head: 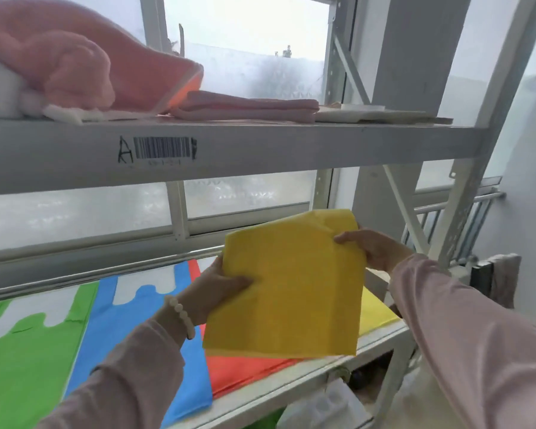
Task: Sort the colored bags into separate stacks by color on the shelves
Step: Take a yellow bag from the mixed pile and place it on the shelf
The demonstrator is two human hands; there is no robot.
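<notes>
A folded yellow bag (291, 289) is held flat above the lower shelf (294, 383). My left hand (217, 287) grips its left edge, thumb on top. My right hand (375, 247) pinches its upper right corner. On the shelf lie a green bag (28, 360) at the left, a blue bag (143, 308) beside it, a red bag (245, 371) partly under the held one, and another yellow bag (376, 312) at the right, mostly hidden.
The upper shelf beam (260, 147) carries a barcode label. On it rest pink fabric items (75, 66), folded pink cloths (248, 108) and flat white sheets (372, 114). Frosted windows stand behind. White things sit below the lower shelf (325, 407).
</notes>
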